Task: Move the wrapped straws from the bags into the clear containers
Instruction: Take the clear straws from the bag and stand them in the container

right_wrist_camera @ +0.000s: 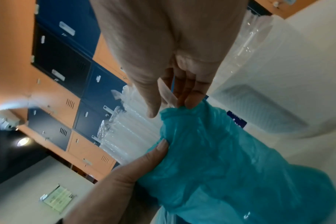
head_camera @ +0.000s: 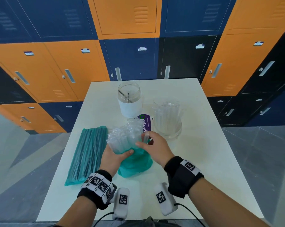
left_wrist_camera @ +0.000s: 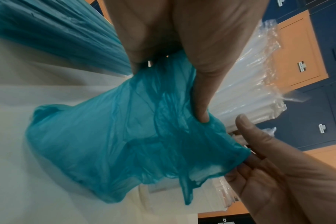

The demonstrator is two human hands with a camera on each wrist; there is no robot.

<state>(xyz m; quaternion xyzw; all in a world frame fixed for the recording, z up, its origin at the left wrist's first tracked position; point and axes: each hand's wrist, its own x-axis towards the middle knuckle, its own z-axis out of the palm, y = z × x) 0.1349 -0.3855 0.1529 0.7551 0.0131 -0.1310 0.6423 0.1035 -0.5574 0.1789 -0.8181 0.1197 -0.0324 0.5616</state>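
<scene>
A bundle of clear wrapped straws point(head_camera: 124, 136) sticks up out of a crumpled teal bag point(head_camera: 135, 163) at the table's middle. My left hand point(head_camera: 120, 153) grips the bundle at the bag's mouth, thumb point(left_wrist_camera: 201, 112) pressed on the teal film. My right hand point(head_camera: 145, 141) pinches the bag's rim point(right_wrist_camera: 182, 108) on the right side; the film point(left_wrist_camera: 238, 151) stretches toward its fingers. A second teal bag point(head_camera: 87, 153), full of straws, lies flat at the left. Behind stand a clear container point(head_camera: 168, 120) holding wrapped straws and a glass jar point(head_camera: 129, 99) with a white label.
A purple-labelled pack point(head_camera: 146, 122) lies between the jar and the held bundle. The white table point(head_camera: 204, 153) has bare surface at the right and front. Orange and blue lockers point(head_camera: 130, 59) stand behind the far edge.
</scene>
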